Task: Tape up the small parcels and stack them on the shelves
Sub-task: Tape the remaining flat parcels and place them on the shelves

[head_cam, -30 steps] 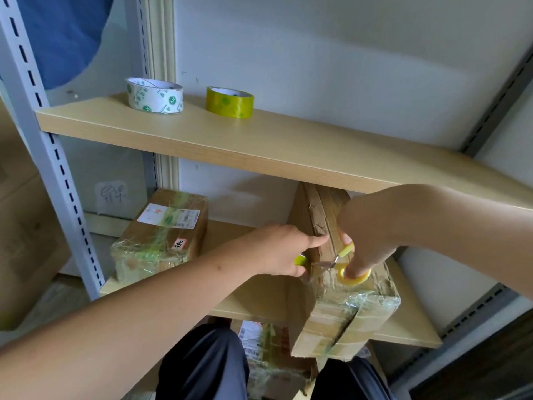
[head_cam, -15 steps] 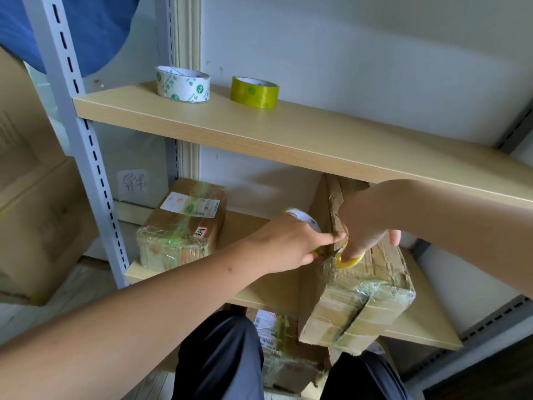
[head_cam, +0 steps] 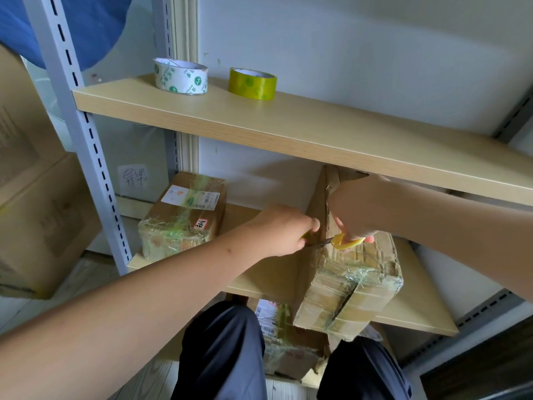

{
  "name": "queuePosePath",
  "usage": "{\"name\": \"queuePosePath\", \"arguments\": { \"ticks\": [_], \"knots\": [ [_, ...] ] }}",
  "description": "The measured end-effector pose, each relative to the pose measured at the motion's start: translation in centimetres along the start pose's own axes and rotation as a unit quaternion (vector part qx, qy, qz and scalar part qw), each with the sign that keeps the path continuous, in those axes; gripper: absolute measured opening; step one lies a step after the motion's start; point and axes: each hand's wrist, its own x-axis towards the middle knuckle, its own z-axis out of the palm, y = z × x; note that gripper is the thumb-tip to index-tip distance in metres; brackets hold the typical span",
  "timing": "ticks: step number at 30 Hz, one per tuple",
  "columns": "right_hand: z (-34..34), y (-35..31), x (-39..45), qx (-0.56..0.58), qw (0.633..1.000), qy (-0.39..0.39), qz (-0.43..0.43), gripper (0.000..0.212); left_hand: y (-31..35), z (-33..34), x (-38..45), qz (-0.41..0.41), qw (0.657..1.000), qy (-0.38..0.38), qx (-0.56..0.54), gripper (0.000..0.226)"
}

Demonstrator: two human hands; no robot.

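Knees: a person's dark trousers (head_cam: 222, 353) fill the 6 o'clock edge, with a taped box (head_cam: 288, 350) on the bottom shelf between them.
Parcel in hand: a worn cardboard parcel (head_cam: 346, 287) stands on the middle shelf (head_cam: 415, 319), its near end overhanging the front edge; its long axis runs from 6 toward 12 o'clock, the far end rising under the top shelf (head_cam: 288, 134).
Left hand: the left hand (head_cam: 284, 230), fingers curled, pinches what looks like a strip of tape at the parcel's left face; the roll itself cannot be seen.
Right hand: the right hand (head_cam: 353, 210) grips yellow-handled scissors (head_cam: 341, 241), blades pointing toward 9 o'clock, at the left fingers.
Key relation: the blade tips sit just beside the left fingertips, across the parcel's long axis, so the cut looks set to fall between the two hands.
Finished parcel: a second taped parcel (head_cam: 184, 215) lies flat at 9 o'clock on the same shelf, well apart.
Spare tape: a white roll (head_cam: 181, 76) and a yellow roll (head_cam: 253, 83) rest on the top shelf at 11 o'clock.
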Motion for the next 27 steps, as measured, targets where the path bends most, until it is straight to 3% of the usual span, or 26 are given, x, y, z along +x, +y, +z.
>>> {"name": "queuePosePath", "arguments": {
  "ticks": [3,5,7,11,15,19,22,25,27],
  "knots": [
    [1.0,0.4,-0.5,0.009,0.996,0.092,-0.006,0.024,-1.2,0.1,-0.6,-0.031,0.999,-0.023,-0.025,0.017],
    [1.9,1.1,-1.2,0.053,0.987,0.149,-0.009,0.031,-2.1,0.4,-1.2,-0.066,0.995,-0.029,-0.067,0.014],
    [2.5,2.5,-2.6,0.133,0.972,0.192,-0.022,0.021,-2.7,0.5,-1.7,-0.099,0.989,-0.026,-0.108,0.011],
    [0.9,5.7,-5.8,0.281,0.914,0.294,-0.006,0.01,-2.9,0.7,-2.3,-0.147,0.971,-0.017,-0.188,0.01],
    [0.0,9.1,-4.3,0.347,0.833,0.421,0.086,0.005,-1.8,1.2,-2.2,-0.156,0.964,-0.009,-0.215,0.007],
    [1.5,11.2,-0.8,0.375,0.804,0.418,0.196,0.012,-1.0,1.3,-2.7,-0.167,0.958,-0.011,-0.232,0.008],
    [2.7,10.6,1.0,0.337,0.814,0.406,0.244,0.021,-0.8,1.5,-3.3,-0.178,0.953,-0.013,-0.244,0.008],
    [2.9,10.0,1.6,0.268,0.838,0.391,0.269,0.009,-0.6,1.8,-3.8,-0.186,0.948,-0.016,-0.258,0.007],
    [2.7,9.1,0.8,0.225,0.822,0.444,0.277,0.014,-0.6,1.9,-4.1,-0.193,0.945,-0.013,-0.265,0.008]
  ]
}}
